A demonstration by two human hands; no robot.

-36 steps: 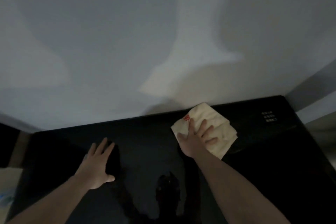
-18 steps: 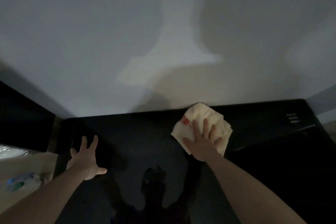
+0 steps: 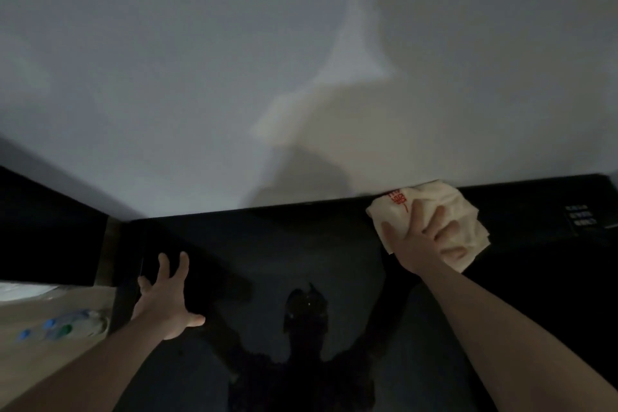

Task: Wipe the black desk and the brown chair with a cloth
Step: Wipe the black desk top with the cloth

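The black desk fills the lower part of the view, glossy and dim, its far edge against a pale wall. A cream cloth with red print lies crumpled on the desk near the far edge at the right. My right hand presses on it with fingers spread over the fabric. My left hand rests flat on the desk near its left end, fingers apart, holding nothing. The brown chair is not in view.
A pale wall rises right behind the desk. Left of the desk stands a light brown surface with blue and green caps in clear plastic. Small white lettering marks the desk's far right.
The view has swung left, so the cloth and my right hand now sit further right in frame, still near the far edge. My left hand has shifted toward the desk's left end.
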